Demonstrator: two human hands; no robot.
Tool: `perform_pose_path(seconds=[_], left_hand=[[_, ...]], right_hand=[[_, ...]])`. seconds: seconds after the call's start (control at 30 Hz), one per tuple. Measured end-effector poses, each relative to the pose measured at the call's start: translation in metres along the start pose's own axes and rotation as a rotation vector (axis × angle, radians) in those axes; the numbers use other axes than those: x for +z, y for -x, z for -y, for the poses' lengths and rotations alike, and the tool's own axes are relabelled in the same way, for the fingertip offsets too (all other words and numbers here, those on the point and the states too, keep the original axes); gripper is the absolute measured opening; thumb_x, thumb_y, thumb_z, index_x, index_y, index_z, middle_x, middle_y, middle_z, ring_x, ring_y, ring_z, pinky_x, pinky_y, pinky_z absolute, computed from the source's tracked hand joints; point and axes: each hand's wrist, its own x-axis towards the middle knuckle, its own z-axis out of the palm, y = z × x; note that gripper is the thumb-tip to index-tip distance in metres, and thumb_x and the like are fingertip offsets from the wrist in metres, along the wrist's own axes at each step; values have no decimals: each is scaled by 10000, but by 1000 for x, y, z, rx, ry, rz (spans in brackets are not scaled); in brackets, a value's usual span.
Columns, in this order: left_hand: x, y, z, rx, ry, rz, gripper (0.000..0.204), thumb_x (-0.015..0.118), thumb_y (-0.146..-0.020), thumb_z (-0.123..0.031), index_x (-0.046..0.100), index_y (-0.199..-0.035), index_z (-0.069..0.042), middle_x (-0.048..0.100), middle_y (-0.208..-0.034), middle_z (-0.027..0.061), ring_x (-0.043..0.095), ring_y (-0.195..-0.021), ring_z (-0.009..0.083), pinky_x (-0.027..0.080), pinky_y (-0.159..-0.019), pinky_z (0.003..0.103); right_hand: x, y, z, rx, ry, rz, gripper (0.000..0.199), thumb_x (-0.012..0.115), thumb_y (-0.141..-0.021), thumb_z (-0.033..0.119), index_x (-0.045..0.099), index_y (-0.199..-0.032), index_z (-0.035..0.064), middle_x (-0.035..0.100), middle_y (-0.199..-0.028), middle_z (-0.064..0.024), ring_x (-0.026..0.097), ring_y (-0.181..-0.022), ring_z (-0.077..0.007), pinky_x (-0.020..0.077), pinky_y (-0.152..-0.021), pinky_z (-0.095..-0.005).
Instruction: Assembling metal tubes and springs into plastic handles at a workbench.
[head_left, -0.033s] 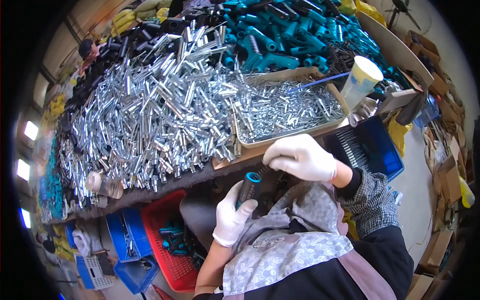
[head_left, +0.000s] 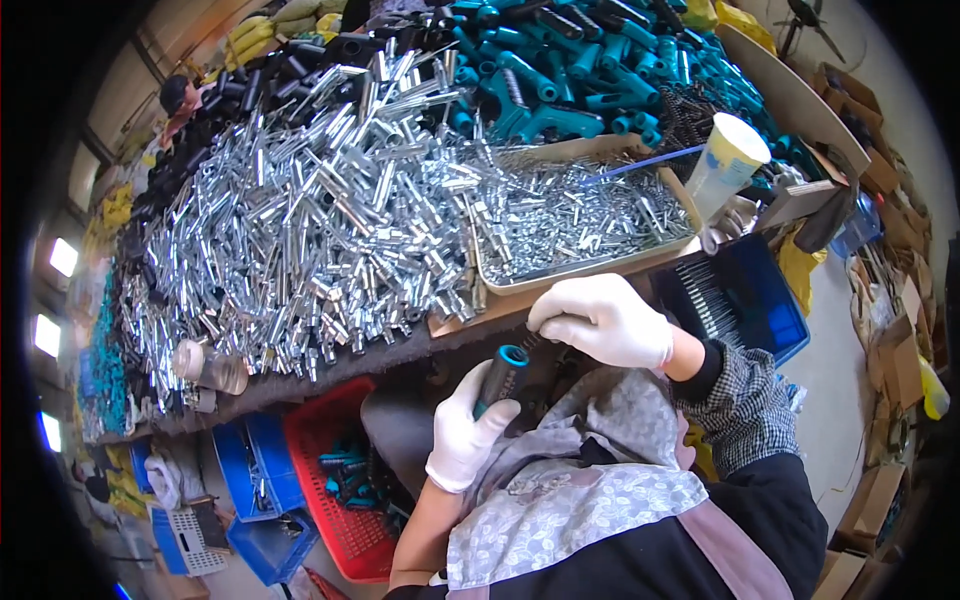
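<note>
The shallow tray [head_left: 540, 281] holds small metal bits, the dark blue bin [head_left: 768, 300] a row of thin metal pieces, the red basket [head_left: 368, 550] teal and black parts; silver fittings [head_left: 320, 220] heap across the table [head_left: 270, 393], with cardboard boxes [head_left: 896, 365] along the right; the gloved left hand [head_left: 466, 432] grasps a tilted black, teal-rimmed cylinder [head_left: 503, 377] below the table's edge, while the right hand [head_left: 605, 322], knuckles up, seemingly pinches a thin coil [head_left: 529, 342] near its open end

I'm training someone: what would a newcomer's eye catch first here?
A heap of shiny metal parts fills the picture's left and middle. Teal parts pile up behind it, toward the right. Nearer, the gloved left hand grips a teal-rimmed dark cylinder; the right hand pinches what looks like a spring.
</note>
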Motion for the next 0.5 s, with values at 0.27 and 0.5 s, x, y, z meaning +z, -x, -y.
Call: perform_pose_path(seconds=[0.27, 0.5], left_hand=[[-8, -1, 2, 98, -147, 37, 585, 790, -827, -354, 611, -1249, 9, 710, -1021, 217, 728, -925, 340, 561, -796, 377], [-11, 4, 5, 11, -25, -11, 658, 764, -863, -465, 591, -1288, 6, 711, -983, 170, 701, -870, 202, 534, -804, 318]], right_hand=[[31, -4, -5, -3, -72, 180, 147, 612, -961, 225, 605, -995, 82, 639, -871, -138, 651, -841, -350, 517, -749, -406], [-72, -137, -101, -16, 877, -376, 240, 722, -827, 261, 698, -995, 90, 670, -964, -134, 641, -925, -352, 517, -793, -457]])
